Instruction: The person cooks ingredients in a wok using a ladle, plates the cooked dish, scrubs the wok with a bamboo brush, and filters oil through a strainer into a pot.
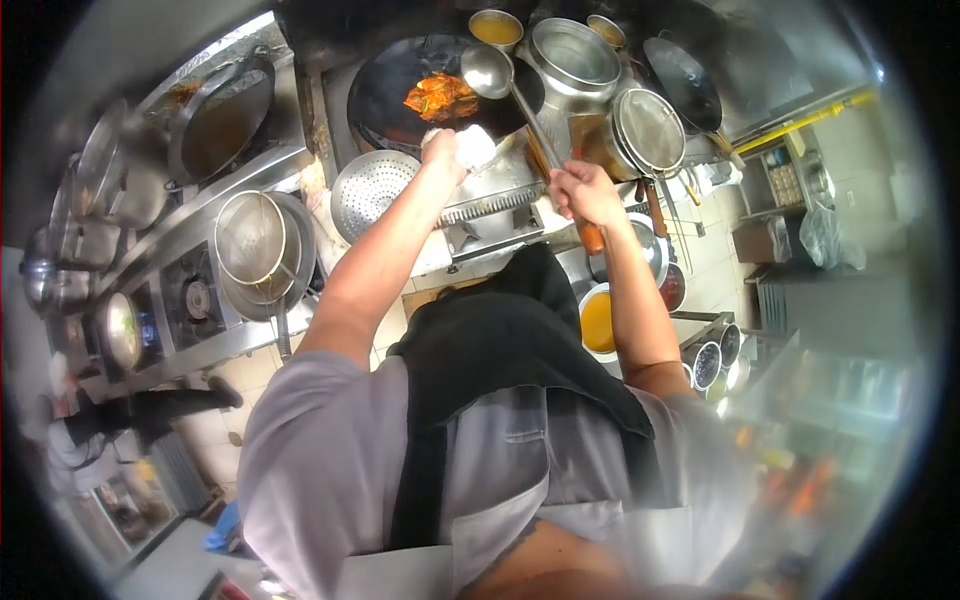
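Steel stove (505, 182), wok (372, 92), tiled floor (262, 374)

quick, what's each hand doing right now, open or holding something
Left hand: closed, holding a white cloth.
Right hand: closed around the handle of a ladle.

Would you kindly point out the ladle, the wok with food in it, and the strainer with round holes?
Ladle (487, 72): head view, on its round bowl.
Wok (382, 92): head view, on its bare dark inside.
Strainer (372, 190): head view, on its holed surface.
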{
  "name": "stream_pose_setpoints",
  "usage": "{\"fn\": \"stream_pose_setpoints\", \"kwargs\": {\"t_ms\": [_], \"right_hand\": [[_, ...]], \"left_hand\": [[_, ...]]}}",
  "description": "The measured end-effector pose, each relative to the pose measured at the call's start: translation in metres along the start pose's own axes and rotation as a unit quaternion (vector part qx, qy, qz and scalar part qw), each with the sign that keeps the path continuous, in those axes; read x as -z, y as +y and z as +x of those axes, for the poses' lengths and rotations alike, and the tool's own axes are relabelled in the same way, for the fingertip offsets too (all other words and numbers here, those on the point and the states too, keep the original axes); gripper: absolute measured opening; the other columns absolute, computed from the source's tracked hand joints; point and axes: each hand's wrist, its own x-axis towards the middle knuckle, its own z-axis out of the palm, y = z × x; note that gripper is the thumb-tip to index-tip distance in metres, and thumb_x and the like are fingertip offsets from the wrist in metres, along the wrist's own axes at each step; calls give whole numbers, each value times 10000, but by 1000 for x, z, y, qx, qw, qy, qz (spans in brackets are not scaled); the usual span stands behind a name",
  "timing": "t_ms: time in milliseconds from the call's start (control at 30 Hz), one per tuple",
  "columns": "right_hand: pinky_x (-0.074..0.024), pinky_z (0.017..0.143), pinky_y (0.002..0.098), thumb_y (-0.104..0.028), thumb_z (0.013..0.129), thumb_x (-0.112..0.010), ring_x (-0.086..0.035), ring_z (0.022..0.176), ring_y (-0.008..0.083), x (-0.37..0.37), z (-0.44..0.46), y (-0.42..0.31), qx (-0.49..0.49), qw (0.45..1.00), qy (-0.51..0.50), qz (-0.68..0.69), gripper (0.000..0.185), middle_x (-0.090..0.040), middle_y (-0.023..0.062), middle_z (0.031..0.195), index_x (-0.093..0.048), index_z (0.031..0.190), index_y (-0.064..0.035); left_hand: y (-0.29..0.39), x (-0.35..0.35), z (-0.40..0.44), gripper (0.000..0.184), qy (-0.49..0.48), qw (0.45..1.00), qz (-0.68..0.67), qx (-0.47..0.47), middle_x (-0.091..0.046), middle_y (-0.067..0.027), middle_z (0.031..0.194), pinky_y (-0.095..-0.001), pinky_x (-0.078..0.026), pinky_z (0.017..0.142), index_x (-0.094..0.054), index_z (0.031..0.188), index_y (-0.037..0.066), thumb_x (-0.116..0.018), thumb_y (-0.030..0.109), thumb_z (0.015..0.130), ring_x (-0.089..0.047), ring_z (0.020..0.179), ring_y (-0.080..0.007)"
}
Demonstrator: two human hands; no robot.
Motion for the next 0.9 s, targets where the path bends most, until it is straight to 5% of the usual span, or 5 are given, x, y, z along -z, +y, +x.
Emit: {"fn": "stream_pose_setpoints", "kwargs": {"t_ms": [300,333,433,633,900], "right_hand": [[-502,475,391,-228,937,-594,-637,476,229,-48,65,-5,117,957,218,-155,307,-637,203,659,-626,854,66],[-487,448,351,-228,957,-589,-585,457,185,-68,63,-23,69,984,166,17,311,-634,140,659,-624,838,57],[-410,426,236,-179,995,-536,-473,480,92,-82,81,-37,12,973,-33,228,238,-547,48,672,-579,888,30],[-441,443,207,-68,990,-419,-475,517,120,-55,84,-24,-220,684,-238,654,358,-471,80,745,-331,1152,239],[-467,439,262,-93,1005,-391,-498,526,171,-38,86,-35,-279,600,-258,704,424,-478,108,798,-253,1283,194]], "left_hand": [[-51,16,-25,283,-11,910,268,-317,-649,-101,937,-345,-508,778,-591,1058,-22,-578,25,779,-647,846,-212],[-50,10,-34,252,6,896,304,-323,-651,-100,884,-345,-515,728,-593,1026,-11,-576,13,775,-653,816,-204],[-20,-17,-63,99,-105,957,167,-212,-654,-77,750,-280,-452,486,-640,894,-8,-563,54,901,-594,578,-157],[-3,17,-51,193,-23,985,145,-87,-650,-156,966,-430,-566,683,-548,1099,6,-450,111,972,-668,757,-271],[25,-5,-20,290,-113,986,122,12,-650,-162,946,-487,-569,719,-518,1063,45,-277,200,1013,-669,791,-305]]}}
